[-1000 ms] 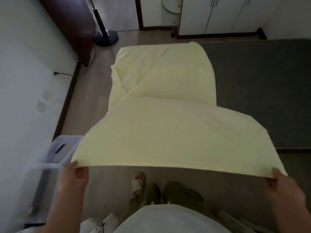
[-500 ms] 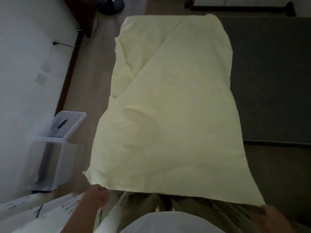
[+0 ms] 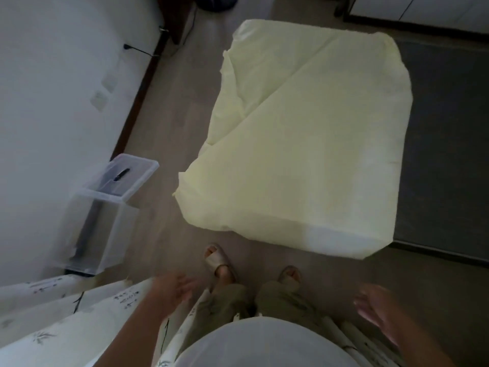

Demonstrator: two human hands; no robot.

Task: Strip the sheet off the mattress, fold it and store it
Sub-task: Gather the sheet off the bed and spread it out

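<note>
Head view is showing us the pale yellow sheet (image 3: pixel 312 144) lying off the mattress, partly folded, resting across the wooden floor (image 3: pixel 172 107) and overlapping the dark grey mattress (image 3: pixel 444 154). We are judging the stripping as done and the folding as part-way: the sheet is showing a doubled layer with a diagonal crease, and further folds are remaining. Storage is not yet done; the clear plastic bin (image 3: pixel 105 221) with its lid ajar is standing by the wall, well apart from the sheet. Our left hand (image 3: pixel 172 286) and right hand (image 3: pixel 378 311) are hanging with fingers spread, gripping nothing. Compared with a second ago, we are no longer pinching the near corners and holding the edge up; the sheet is now lying released ahead of our feet.
</note>
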